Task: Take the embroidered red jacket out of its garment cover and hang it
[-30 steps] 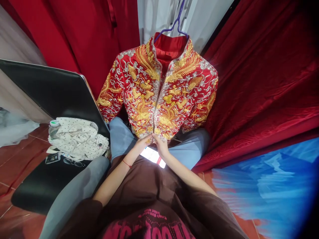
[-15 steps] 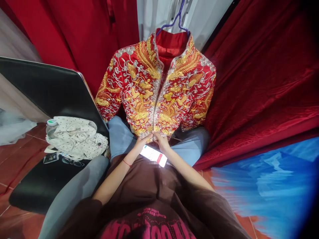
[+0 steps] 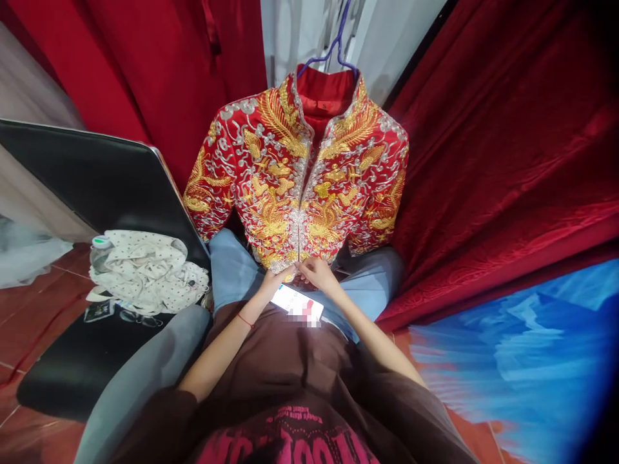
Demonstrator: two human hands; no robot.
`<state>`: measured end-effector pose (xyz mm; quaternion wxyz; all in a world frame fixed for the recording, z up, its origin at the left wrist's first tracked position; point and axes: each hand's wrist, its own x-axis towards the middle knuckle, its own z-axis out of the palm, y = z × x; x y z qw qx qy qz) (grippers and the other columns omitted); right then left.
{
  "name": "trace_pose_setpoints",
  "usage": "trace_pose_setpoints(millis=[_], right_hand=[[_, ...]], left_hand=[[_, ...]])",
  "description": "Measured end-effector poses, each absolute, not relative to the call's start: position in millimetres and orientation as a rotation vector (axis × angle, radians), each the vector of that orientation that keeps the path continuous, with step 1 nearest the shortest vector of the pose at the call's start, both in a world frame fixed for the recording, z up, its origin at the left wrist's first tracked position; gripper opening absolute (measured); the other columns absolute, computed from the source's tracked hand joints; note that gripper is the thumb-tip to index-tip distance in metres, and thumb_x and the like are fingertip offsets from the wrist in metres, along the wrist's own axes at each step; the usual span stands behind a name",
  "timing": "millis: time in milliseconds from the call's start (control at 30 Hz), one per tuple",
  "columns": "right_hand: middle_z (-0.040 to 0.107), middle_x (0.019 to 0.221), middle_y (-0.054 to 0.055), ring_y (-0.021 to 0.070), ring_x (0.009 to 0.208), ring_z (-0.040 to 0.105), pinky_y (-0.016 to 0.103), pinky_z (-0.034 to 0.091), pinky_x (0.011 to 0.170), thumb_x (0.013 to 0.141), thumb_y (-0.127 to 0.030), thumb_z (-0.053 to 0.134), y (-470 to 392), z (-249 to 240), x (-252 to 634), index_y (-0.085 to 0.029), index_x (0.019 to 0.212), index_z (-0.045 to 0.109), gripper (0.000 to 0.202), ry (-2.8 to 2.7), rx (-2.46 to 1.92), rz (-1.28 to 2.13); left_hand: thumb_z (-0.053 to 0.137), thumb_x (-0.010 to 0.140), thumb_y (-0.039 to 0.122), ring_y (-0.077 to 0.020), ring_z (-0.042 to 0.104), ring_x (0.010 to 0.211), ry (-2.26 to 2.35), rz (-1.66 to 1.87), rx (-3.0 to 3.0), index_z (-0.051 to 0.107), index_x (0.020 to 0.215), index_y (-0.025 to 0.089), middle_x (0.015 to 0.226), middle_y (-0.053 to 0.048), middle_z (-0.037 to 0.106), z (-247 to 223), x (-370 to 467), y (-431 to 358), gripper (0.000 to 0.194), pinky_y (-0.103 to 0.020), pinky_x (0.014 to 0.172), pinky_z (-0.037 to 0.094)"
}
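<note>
A red jacket (image 3: pixel 271 174) with gold and silver embroidery hangs facing me on a purple hanger (image 3: pixel 341 48), its hem between my knees. My left hand (image 3: pixel 279 278) grips the bottom front edge of the jacket, left of the centre opening. Close beside it, my right hand (image 3: pixel 315 272) has its fingers bent and pinched at the foot of the opening; any small item between those fingertips is too small to make out. A phone (image 3: pixel 294 301) with a lit screen rests on my lap just below both hands.
At the left, a black chair (image 3: pixel 62 374) holds a dotted cream cloth bag (image 3: pixel 149 267) and glasses (image 3: pixel 140 318). Red curtains (image 3: pixel 503 142) hang on both sides. Blue fabric (image 3: pixel 536 354) spreads at the lower right over the tiled floor (image 3: pixel 41 306).
My right hand has bent its fingers more and raised its knuckles at the hem. The left hand stays at the edge. The jacket appears slightly further left and the phone's screen content differs.
</note>
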<state>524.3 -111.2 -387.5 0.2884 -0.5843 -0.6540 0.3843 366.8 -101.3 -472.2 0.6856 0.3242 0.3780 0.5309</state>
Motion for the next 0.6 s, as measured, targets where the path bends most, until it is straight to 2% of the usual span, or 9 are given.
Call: trace_pose_setpoints(millis=[133, 267, 433, 533, 600], right_hand=[[0.067, 0.058, 0.002, 0.0133, 0.045, 0.058, 0.025, 0.043, 0.05, 0.08, -0.057, 0.069, -110.1, -397.5, 525.2, -0.02, 0.061, 0.059, 0.042, -1.535, -1.434, 1.179], [0.066, 0.056, 0.0, 0.0099, 0.042, 0.055, 0.021, 0.041, 0.046, 0.078, -0.049, 0.072, -109.0, -398.9, 528.5, -0.019, 0.06, 0.059, 0.037, -1.477, -1.397, 1.215], [0.067, 0.054, 0.003, 0.0094, 0.036, 0.054, 0.019, 0.032, 0.036, 0.082, -0.053, 0.068, -106.7, -399.1, 526.2, -0.016, 0.06, 0.063, 0.044, -1.364, -1.449, 1.385], [0.072, 0.062, 0.006, 0.008, 0.04, 0.057, 0.016, 0.027, 0.035, 0.077, -0.055, 0.075, -106.7, -397.8, 525.8, -0.014, 0.063, 0.068, 0.044, -1.194, -1.366, 1.541], [0.075, 0.068, 0.008, 0.0068, 0.043, 0.058, 0.015, 0.029, 0.036, 0.075, -0.054, 0.078, -107.8, -397.1, 525.7, -0.013, 0.065, 0.07, 0.042, -1.094, -1.333, 1.607]], left_hand=[[0.087, 0.064, 0.034, -0.0297, 0.064, 0.12, 0.923, 1.182, 0.906, 0.075, 0.107, 0.017, 0.118, -0.009, 0.074, -469.4, 366.1, -101.9, 0.048, -0.046, 0.112, 0.042], [0.086, 0.065, 0.035, -0.0283, 0.066, 0.115, 0.953, 1.177, 0.985, 0.076, 0.102, 0.017, 0.112, -0.009, 0.075, -467.1, 365.8, -103.4, 0.042, -0.044, 0.112, 0.043], [0.085, 0.067, 0.037, -0.0304, 0.065, 0.117, 0.929, 1.172, 0.944, 0.075, 0.108, 0.015, 0.116, -0.011, 0.074, -463.0, 365.5, -104.9, 0.048, -0.047, 0.111, 0.042], [0.086, 0.066, 0.036, -0.0309, 0.063, 0.12, 0.906, 1.197, 0.921, 0.073, 0.113, 0.015, 0.12, -0.012, 0.073, -459.0, 365.3, -104.5, 0.053, -0.047, 0.112, 0.041], [0.087, 0.065, 0.036, -0.0309, 0.063, 0.12, 0.892, 1.208, 0.891, 0.073, 0.114, 0.014, 0.121, -0.012, 0.072, -458.3, 364.9, -104.1, 0.056, -0.047, 0.112, 0.041]])
